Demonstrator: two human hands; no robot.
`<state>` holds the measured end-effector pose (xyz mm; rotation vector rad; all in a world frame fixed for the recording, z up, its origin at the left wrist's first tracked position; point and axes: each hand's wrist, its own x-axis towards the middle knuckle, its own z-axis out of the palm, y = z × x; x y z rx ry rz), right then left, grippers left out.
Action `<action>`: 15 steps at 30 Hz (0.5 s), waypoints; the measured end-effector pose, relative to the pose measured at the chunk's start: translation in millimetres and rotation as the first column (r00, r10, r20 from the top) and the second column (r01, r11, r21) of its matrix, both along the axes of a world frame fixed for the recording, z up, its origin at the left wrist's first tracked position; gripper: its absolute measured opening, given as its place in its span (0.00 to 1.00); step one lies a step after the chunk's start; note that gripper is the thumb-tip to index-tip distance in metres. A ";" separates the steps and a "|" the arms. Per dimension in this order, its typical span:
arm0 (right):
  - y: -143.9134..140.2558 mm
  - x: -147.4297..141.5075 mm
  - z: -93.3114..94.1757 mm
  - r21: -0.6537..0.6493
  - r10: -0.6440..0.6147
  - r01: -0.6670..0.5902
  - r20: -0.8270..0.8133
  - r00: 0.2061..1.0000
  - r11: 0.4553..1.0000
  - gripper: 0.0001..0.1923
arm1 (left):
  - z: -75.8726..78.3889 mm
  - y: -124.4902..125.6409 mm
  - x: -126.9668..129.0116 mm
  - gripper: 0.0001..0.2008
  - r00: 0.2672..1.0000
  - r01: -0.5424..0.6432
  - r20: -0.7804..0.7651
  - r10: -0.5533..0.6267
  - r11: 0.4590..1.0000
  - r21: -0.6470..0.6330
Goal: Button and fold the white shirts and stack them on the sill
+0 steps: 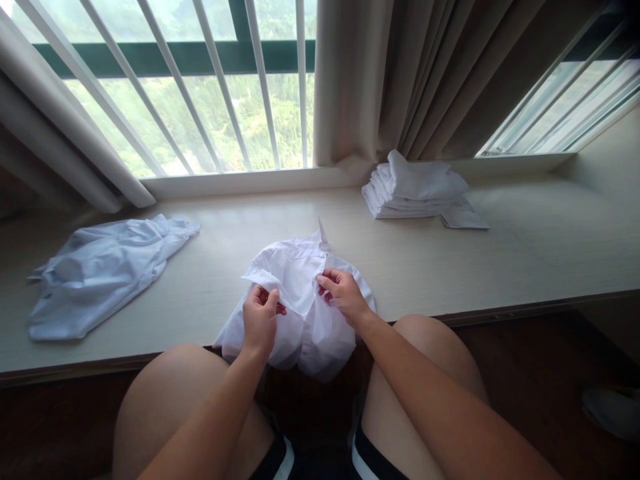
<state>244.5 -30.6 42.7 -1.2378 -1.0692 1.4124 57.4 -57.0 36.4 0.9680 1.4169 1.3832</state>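
Head view: at far left a crumpled pale-blue cotton shirt (103, 270) is seen lying flat on the beige window ledge (525, 253). At the near edge a white cotton shirt (300, 313) is bunched, its hem hanging off between the knees. Its left placket is pinched by the closed left hand (260, 320), its right by the right hand (343, 293); both are equally near. A stack of folded white shirts (415, 190) is set well apart, right.

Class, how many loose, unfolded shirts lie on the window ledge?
2: a white shirt pinched by the left hand and right hand, and a pale blue shirt far left. The folded pile isn't counted.
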 end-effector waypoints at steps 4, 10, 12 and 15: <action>-5.4 -4.3 6.0 0.029 0.059 -0.058 -0.065 0.996 0.998 0.15 | 8.5 -4.8 2.9 0.08 0.979 0.005 -0.204 0.012 0.996 0.084; -9.4 -12.3 11.5 0.063 0.186 -0.185 -0.010 0.982 0.981 0.14 | 8.4 -8.8 11.3 0.11 0.967 0.225 -0.137 -0.214 0.971 0.075; -10.5 -13.7 13.5 0.072 0.212 -0.211 -0.011 0.977 0.975 0.14 | 8.1 -9.6 13.3 0.10 0.955 0.286 -0.100 -0.278 0.956 0.071; -11.5 -14.3 15.2 0.073 0.212 -0.210 -0.014 0.977 0.975 0.14 | 9.2 -9.8 13.5 0.12 0.947 0.297 -0.146 -0.287 0.953 0.055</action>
